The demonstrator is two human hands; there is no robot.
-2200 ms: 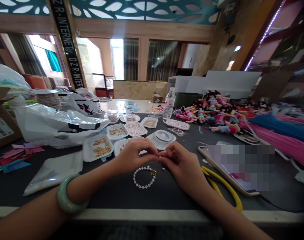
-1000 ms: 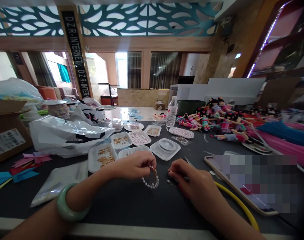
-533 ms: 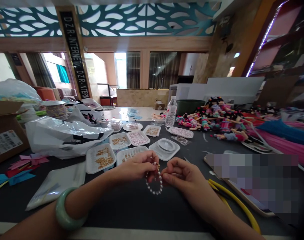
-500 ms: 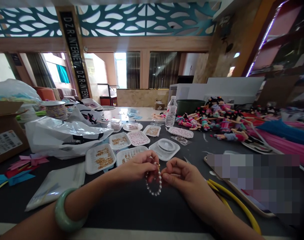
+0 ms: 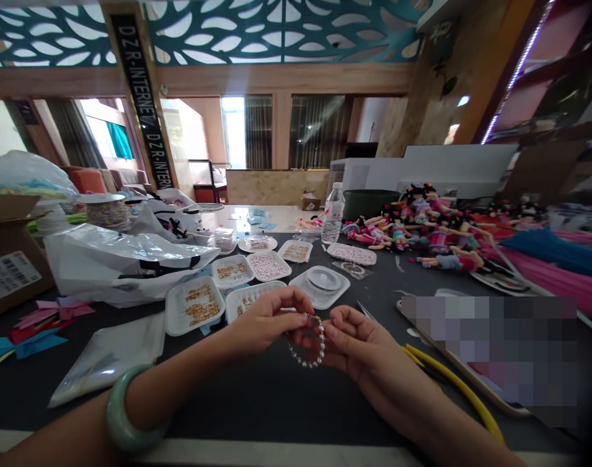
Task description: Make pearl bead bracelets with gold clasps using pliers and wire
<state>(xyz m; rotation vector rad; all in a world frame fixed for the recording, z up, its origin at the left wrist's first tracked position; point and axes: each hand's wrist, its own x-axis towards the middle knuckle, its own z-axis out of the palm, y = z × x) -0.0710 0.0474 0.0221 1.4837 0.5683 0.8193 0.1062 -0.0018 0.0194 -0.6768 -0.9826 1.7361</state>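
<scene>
A beaded bracelet (image 5: 321, 350) of silvery-white beads, with gold-coloured parts at its top, hangs as a loop between my hands above the dark table. My left hand (image 5: 276, 318) pinches the top of it between thumb and fingers; a green bangle (image 5: 125, 408) circles that wrist. At the loop's right side, my right hand (image 5: 354, 337) is closed with thumb and forefinger on the beads. Exactly what lies under those fingertips is hidden. Just beyond the hands are a white tray of gold pieces (image 5: 235, 301) and a white tray bearing a small spool (image 5: 319, 299).
More bead trays (image 5: 269, 266) stand further back, beside a water bottle (image 5: 332, 214). Several dolls (image 5: 422, 227) are piled at the back right. Yellow-handled pliers (image 5: 465, 383) and a phone-like slab (image 5: 471, 370) lie right. Plastic bags (image 5: 115, 266) and a carton (image 5: 13, 259) occupy the left.
The bracelet has shifted slightly right and up, and its loop looks wider. My right hand's fingertips have come onto its right side. My left hand keeps its pinch.
</scene>
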